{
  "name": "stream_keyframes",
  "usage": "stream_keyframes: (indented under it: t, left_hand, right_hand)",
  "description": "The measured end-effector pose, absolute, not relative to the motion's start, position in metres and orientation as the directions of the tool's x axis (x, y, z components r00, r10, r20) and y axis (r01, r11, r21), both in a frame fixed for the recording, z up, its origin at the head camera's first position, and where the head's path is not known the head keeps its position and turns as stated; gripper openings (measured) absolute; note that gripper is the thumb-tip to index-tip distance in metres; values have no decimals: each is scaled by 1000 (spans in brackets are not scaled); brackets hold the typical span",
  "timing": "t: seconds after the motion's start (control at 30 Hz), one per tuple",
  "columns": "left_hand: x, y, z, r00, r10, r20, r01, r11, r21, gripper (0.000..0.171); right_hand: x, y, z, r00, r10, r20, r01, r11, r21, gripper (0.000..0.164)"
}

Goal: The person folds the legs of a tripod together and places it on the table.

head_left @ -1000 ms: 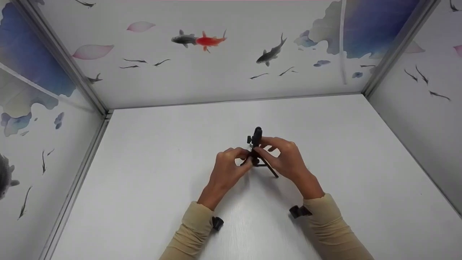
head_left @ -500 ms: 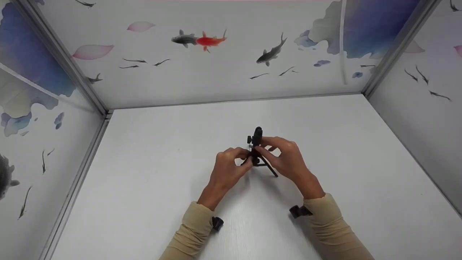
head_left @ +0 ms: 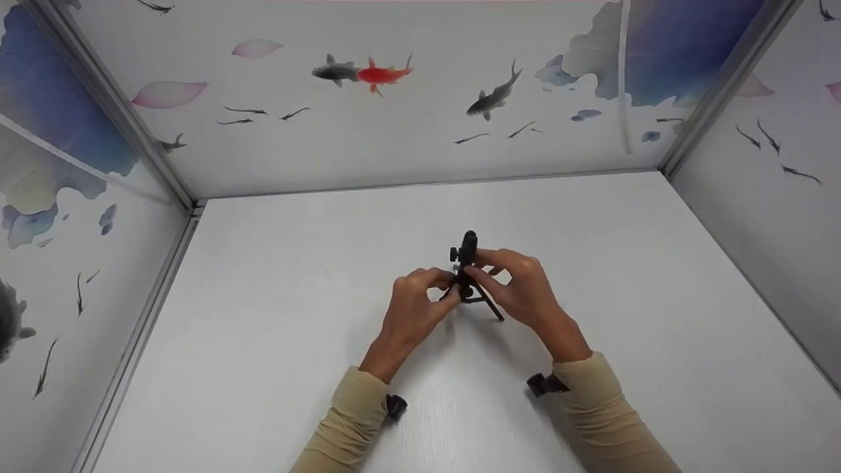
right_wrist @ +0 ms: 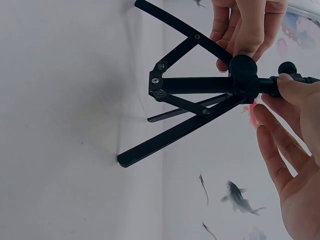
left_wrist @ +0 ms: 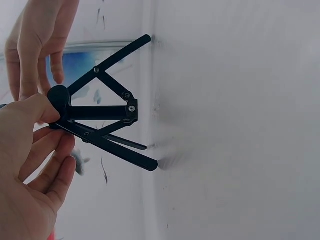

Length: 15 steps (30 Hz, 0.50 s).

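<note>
A small black tripod (head_left: 468, 248) stands upright near the middle of the table, legs spread. My left hand (head_left: 412, 307) pinches it at the collar where the legs meet, thumb against the round knob (left_wrist: 59, 96). Higher up, my right hand (head_left: 522, 286) holds the neck between thumb and fingers. Hinged braces link the legs (right_wrist: 170, 137) to the lower end of the centre column (right_wrist: 195, 85). In the head view, fingers cover most of the collar. Another small knob (right_wrist: 287, 68) sticks out near the top, by the right thumb.
The white table (head_left: 276, 341) has walls on three sides, printed with fish and petals. Grey metal rails (head_left: 141, 322) run along the edges. Black wrist cameras (head_left: 396, 406) sit on both sleeves.
The tripod's near right leg has drawn in very slightly toward the centre. Both hands keep their places and their hold.
</note>
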State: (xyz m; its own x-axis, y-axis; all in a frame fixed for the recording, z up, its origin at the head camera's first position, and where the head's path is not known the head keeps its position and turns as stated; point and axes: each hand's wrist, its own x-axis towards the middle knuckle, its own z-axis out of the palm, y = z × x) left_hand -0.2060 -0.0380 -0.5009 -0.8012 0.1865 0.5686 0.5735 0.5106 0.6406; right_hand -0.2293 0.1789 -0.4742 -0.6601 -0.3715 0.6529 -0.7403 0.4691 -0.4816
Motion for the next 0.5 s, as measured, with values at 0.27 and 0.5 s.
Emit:
stream_keyframes:
  t: [0.27,0.5]
  left_hand:
    - [-205,-38,-499,-797,185,575,575,522,630,12]
    - [-205,-38,-499,-786,179,592,585,525,618,12]
  right_hand:
    - [-229,179,-474,-658,-372,654,-742,467,-481,29]
    - [-230,179,-475,-664,-369,650,-738,460,-494,30]
